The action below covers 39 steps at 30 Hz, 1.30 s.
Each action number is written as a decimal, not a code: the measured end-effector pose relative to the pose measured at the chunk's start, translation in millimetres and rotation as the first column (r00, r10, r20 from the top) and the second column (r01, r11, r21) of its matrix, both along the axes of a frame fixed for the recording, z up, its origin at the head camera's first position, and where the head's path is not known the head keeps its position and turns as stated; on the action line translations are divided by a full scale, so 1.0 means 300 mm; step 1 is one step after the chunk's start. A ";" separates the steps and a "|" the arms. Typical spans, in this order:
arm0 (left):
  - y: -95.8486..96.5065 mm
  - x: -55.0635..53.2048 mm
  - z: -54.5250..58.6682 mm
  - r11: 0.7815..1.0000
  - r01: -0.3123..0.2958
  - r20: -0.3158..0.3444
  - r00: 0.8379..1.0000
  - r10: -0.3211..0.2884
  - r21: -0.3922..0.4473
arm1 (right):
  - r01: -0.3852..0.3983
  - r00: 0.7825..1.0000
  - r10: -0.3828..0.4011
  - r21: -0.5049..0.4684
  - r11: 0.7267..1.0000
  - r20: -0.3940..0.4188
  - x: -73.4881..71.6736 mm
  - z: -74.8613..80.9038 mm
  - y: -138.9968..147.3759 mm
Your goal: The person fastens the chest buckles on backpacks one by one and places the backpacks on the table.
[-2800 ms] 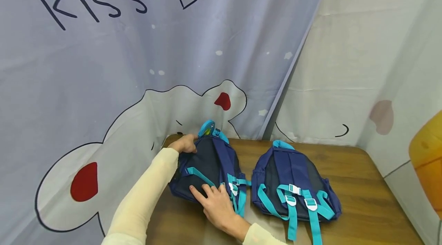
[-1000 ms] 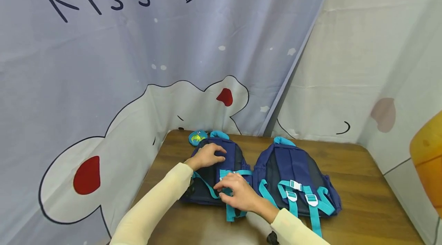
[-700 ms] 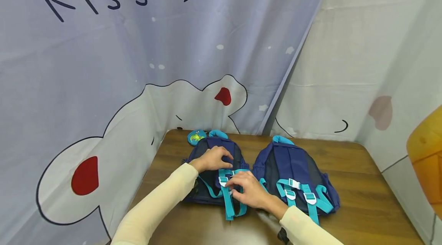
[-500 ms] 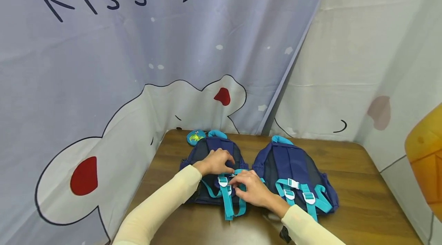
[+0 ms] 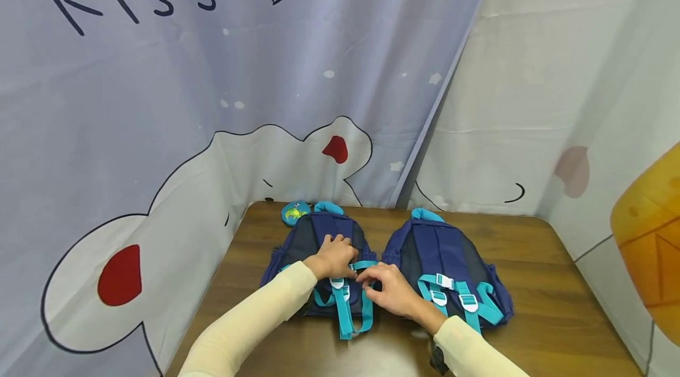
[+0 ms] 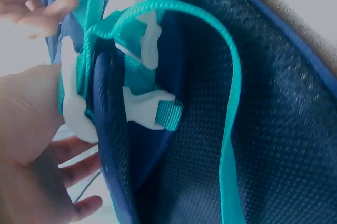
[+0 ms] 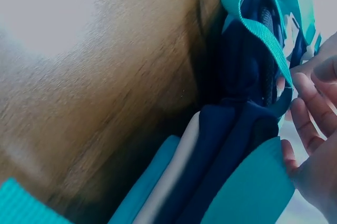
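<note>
Two dark blue backpacks lie strap side up on a wooden table. Both hands are over the left backpack (image 5: pixel 297 247). My left hand (image 5: pixel 336 256) rests across its shoulder strap; in the left wrist view the fingers (image 6: pixel 79 169) are spread loosely beside a white strap adjuster (image 6: pixel 76 98). A white buckle (image 6: pixel 147 109) on turquoise webbing shows nearby. My right hand (image 5: pixel 390 289) reaches in from the right, fingertips close to the left hand and the turquoise chest strap (image 5: pixel 363 265). In the right wrist view, its fingers (image 7: pixel 310 98) extend beside a turquoise webbing loop (image 7: pixel 263 32).
The right backpack (image 5: pixel 441 247) lies close beside the left one, with its white chest buckle (image 5: pixel 445 281) across the straps. A round turquoise tag (image 5: pixel 295 212) is by the left backpack's top. A printed curtain (image 5: pixel 265 70) hangs behind the table (image 5: pixel 552 294).
The left hand has come from the left backpack's top corner to its middle, and the round tag now lies beside the bag. The right hand has moved up and right; both hands are now close together.
</note>
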<state>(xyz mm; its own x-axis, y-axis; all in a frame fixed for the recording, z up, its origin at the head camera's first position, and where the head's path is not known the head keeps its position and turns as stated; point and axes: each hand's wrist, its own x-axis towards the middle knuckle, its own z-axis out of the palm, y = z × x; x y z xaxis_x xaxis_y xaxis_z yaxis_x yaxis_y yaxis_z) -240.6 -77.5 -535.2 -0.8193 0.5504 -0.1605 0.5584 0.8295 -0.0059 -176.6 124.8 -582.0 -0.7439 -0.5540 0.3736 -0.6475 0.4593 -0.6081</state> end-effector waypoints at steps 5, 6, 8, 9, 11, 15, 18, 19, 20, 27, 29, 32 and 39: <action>0.000 -0.003 -0.012 1.000 0.000 -0.027 1.000 0.000 0.007 | 0.030 0.999 -0.030 0.007 1.000 -0.018 0.001 -0.010 0.006; -0.002 -0.003 -0.013 1.000 -0.003 -0.025 1.000 0.004 0.014 | 0.033 0.999 -0.033 0.010 0.999 -0.021 0.002 -0.013 0.007; -0.007 -0.002 -0.012 1.000 -0.010 -0.017 1.000 0.011 0.029 | 0.038 0.999 -0.038 0.018 0.999 -0.031 0.002 -0.018 0.006; -0.011 0.000 -0.011 0.999 -0.012 -0.013 1.000 0.013 0.040 | 0.040 0.999 -0.039 0.022 0.999 -0.036 0.003 -0.020 0.005; -0.017 0.001 -0.009 0.998 -0.014 -0.005 1.000 0.015 0.067 | 0.044 0.998 -0.043 0.029 0.999 -0.047 0.000 -0.022 0.004; -0.035 0.004 0.002 0.994 -0.018 0.007 1.000 0.018 0.105 | 0.052 0.996 -0.050 0.029 0.998 -0.074 -0.006 -0.026 -0.006; -0.051 0.006 0.014 0.992 -0.025 0.012 1.000 0.023 0.123 | 0.060 0.994 -0.058 0.026 0.998 -0.092 -0.011 -0.032 -0.017; -0.057 0.006 0.016 0.991 -0.026 0.011 1.000 0.025 0.128 | 0.063 0.994 -0.060 0.027 0.998 -0.095 -0.011 -0.033 -0.021; -0.064 0.007 0.019 0.990 -0.028 0.009 1.000 0.027 0.135 | 0.066 0.993 -0.063 0.028 0.997 -0.100 -0.012 -0.034 -0.025; -0.122 0.021 0.042 0.982 -0.048 -0.027 0.998 0.054 0.182 | 0.097 0.991 -0.093 0.036 0.995 -0.100 -0.016 -0.034 -0.050; -0.140 0.028 0.053 0.980 -0.062 -0.026 0.997 0.068 0.188 | 0.100 0.992 -0.096 0.040 0.994 -0.084 -0.020 -0.033 -0.059; -0.166 0.034 0.065 0.975 -0.080 -0.020 0.996 0.086 0.208 | 0.098 0.993 -0.096 0.038 0.994 -0.066 -0.028 -0.031 -0.073; -0.225 0.048 0.086 0.962 -0.098 0.010 0.995 0.099 0.254 | 0.129 0.991 -0.127 0.068 0.989 -0.039 -0.044 -0.038 -0.128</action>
